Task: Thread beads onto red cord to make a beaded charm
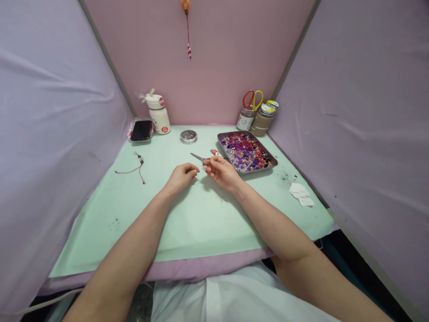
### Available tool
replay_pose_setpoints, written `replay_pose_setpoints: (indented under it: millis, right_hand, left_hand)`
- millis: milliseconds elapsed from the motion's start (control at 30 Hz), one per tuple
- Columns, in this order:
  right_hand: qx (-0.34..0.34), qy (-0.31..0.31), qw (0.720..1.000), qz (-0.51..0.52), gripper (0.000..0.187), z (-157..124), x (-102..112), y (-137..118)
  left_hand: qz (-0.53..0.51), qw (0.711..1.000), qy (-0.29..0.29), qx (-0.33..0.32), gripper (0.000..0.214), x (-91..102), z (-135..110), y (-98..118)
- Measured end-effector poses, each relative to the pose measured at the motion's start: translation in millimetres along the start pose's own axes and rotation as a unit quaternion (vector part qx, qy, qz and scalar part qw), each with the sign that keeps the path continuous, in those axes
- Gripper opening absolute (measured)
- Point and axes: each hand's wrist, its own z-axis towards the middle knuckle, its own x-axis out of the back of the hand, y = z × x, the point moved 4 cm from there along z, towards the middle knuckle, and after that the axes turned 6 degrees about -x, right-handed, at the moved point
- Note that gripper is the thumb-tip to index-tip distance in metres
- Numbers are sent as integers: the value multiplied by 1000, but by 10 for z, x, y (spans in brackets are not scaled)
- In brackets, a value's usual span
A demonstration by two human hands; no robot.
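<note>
My right hand (221, 172) is closed around small scissors (198, 157), whose metal blades point left and away over the green mat (201, 214). My left hand (181, 175) rests on the mat just left of it, fingers curled into a pinch; what it pinches is too small to make out. The fingertips of both hands almost meet. A metal tray (272, 157) full of purple, red and clear beads lies right behind my right hand. A small red-and-white tube (215, 153) lies beside the tray's near left corner.
A red cord with beads (137, 166) lies at left. At the back stand a phone (141, 130), a white bottle (159, 115), a small round tin (188, 135), and jars holding scissors (250, 112). Crumpled tissue (301, 194) lies at right. Cloth walls surround the mat.
</note>
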Motion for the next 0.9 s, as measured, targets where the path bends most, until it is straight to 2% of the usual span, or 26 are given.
replay_pose_setpoints:
  millis: [100,167,300,433,533,733,900]
  right_hand:
    - [2,-4,998,56,20,28,38,-10]
    - [0,-18,996,85,17,45,47,-2]
    - [-23,-36,994,100,15,41,27,32]
    - [-37,-38,995,82,15,14,-11,52]
    - [-35,-34,998,50,19,10,-22,72]
    - [5,-13,994,-110,22,23,-12,168]
    - [33,13,983,-178,19,34,8,211]
  left_hand:
    - [-49,997,-43,33,17,-3,-23,53]
    - [-116,991,-49,37,20,-7,-37,110]
    - [-256,966,-35,0,22,-34,-62,238]
    - [-306,948,-80,-20,22,-104,-90,295]
    - [-290,951,-103,-4,23,-132,-88,256]
    - [-137,982,-128,18,21,-123,-52,144]
    - [-87,986,-140,28,15,-116,-63,127]
